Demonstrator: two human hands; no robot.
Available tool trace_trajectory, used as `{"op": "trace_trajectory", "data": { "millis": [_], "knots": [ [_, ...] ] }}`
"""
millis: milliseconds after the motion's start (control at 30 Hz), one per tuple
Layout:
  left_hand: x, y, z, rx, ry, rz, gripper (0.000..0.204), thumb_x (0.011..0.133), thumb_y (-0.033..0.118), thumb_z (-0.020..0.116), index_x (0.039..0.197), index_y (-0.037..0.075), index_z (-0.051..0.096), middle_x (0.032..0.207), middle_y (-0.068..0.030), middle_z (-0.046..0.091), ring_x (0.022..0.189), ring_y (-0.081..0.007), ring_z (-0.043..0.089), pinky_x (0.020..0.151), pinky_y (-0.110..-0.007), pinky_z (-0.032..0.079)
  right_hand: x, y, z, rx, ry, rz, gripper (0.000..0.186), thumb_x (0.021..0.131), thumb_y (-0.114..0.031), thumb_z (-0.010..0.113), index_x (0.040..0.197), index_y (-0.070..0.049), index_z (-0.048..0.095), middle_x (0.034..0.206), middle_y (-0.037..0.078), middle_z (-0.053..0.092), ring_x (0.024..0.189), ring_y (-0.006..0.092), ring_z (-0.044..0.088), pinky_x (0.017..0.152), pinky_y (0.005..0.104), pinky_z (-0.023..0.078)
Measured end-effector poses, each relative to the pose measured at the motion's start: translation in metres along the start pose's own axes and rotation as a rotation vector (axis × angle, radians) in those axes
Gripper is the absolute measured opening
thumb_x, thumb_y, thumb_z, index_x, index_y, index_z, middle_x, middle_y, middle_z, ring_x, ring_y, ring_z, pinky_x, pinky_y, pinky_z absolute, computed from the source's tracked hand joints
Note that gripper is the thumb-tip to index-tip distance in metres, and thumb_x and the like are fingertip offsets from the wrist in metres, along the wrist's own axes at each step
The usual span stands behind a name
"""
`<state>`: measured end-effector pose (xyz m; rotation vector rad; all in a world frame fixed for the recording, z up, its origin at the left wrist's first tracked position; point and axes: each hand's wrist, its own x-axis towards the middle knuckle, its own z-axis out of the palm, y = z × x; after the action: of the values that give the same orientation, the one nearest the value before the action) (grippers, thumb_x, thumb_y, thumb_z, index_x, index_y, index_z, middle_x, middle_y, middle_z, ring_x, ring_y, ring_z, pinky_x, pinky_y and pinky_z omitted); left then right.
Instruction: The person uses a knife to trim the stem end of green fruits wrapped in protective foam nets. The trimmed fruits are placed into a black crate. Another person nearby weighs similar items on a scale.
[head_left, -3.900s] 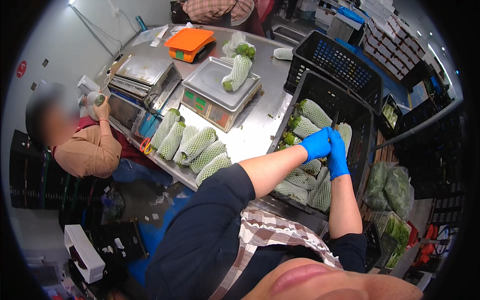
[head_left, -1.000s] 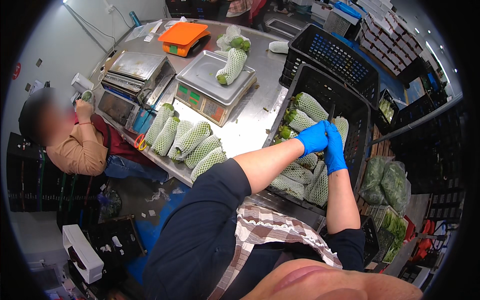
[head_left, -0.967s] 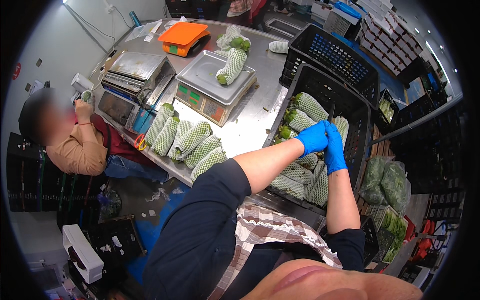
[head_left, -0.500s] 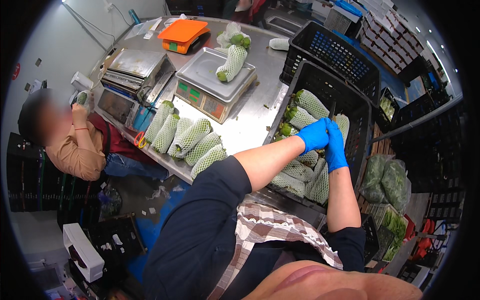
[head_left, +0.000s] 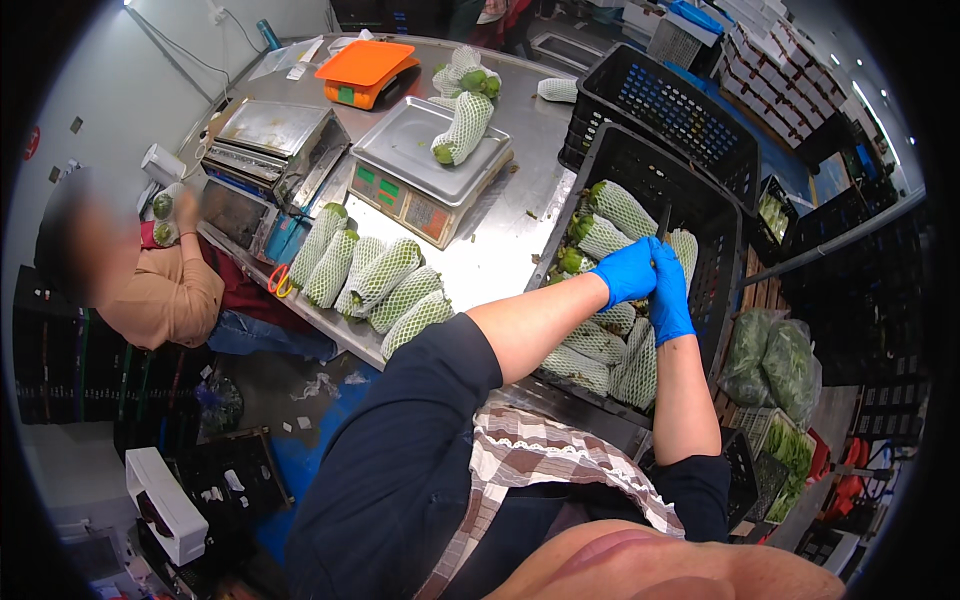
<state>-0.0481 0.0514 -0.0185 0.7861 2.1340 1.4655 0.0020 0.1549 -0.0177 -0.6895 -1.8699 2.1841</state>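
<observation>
Both my hands wear blue gloves and meet above the black crate (head_left: 735, 235). My left hand (head_left: 626, 274) is closed, its fingertips pressed against my right hand; what it pinches, if anything, is hidden. My right hand (head_left: 671, 300) is closed around the lower end of a dark narrow knife (head_left: 666, 218), which points away from me. Its grip end is hidden by the gloves. Beneath and around my hands lie several long green vegetables (head_left: 622, 207) in white foam nets, some with green stem ends showing.
On the steel table (head_left: 500, 265) are a scale (head_left: 430, 150) bearing a netted vegetable (head_left: 465, 128), an orange scale (head_left: 365, 62), a row of netted vegetables (head_left: 385, 275) and orange-handled scissors (head_left: 281, 281). Another black crate (head_left: 670, 110) stands beyond mine. A co-worker (head_left: 165, 290) sits at left.
My hands and the knife stay almost where they were. The co-worker's head and arms have shifted, and the netted vegetable by their hands now sits lower.
</observation>
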Motion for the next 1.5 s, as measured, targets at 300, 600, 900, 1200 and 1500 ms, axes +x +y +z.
{"op": "trace_trajectory", "data": {
  "millis": [300,600,900,1200,1500],
  "knots": [
    [0.001,-0.005,0.002,0.001,0.014,0.024,0.038,0.086,0.016,0.055,0.121,0.001,0.051,0.116,-0.0294,0.062,0.11,-0.0437,0.061,0.093,-0.046,0.049,0.002,0.001,-0.001,-0.004,0.003,0.004,0.025,0.097,-0.032,0.061,0.11,-0.011,0.062,0.093,0.003,0.062,0.085,0.0135,0.058,0.075,0.0297,0.048],
    [-0.001,-0.003,0.001,0.003,0.009,0.02,0.037,0.087,0.016,0.053,0.121,0.001,0.051,0.116,-0.0298,0.062,0.109,-0.044,0.061,0.093,-0.046,0.049,0.0,0.0,0.0,-0.005,-0.007,0.002,0.025,0.097,-0.033,0.061,0.11,-0.012,0.062,0.098,0.003,0.065,0.088,0.0148,0.06,0.078,0.0312,0.049],
    [0.006,-0.013,0.006,-0.015,0.021,0.057,0.036,0.087,0.015,0.054,0.12,0.001,0.052,0.116,-0.0295,0.063,0.11,-0.0432,0.061,0.093,-0.045,0.049,-0.003,-0.003,0.004,-0.018,0.024,-0.001,0.024,0.096,-0.037,0.063,0.104,-0.014,0.063,0.093,0.003,0.065,0.084,0.015,0.06,0.073,0.0324,0.05],
    [0.002,-0.006,0.003,-0.017,0.017,0.041,0.038,0.087,0.014,0.054,0.122,0.0,0.052,0.116,-0.0292,0.063,0.11,-0.043,0.061,0.094,-0.045,0.049,0.005,0.005,-0.003,-0.013,-0.002,-0.01,0.025,0.096,-0.037,0.063,0.104,-0.014,0.062,0.092,0.002,0.064,0.083,0.0145,0.06,0.072,0.0318,0.049],
    [0.007,-0.013,0.007,0.005,0.013,0.039,0.036,0.087,0.013,0.054,0.12,0.0,0.052,0.116,-0.029,0.063,0.11,-0.0422,0.061,0.093,-0.045,0.049,0.005,0.006,-0.003,-0.007,-0.002,0.005,0.025,0.096,-0.037,0.062,0.106,-0.013,0.062,0.095,0.004,0.064,0.086,0.0155,0.06,0.075,0.0324,0.049]
  ]
}}
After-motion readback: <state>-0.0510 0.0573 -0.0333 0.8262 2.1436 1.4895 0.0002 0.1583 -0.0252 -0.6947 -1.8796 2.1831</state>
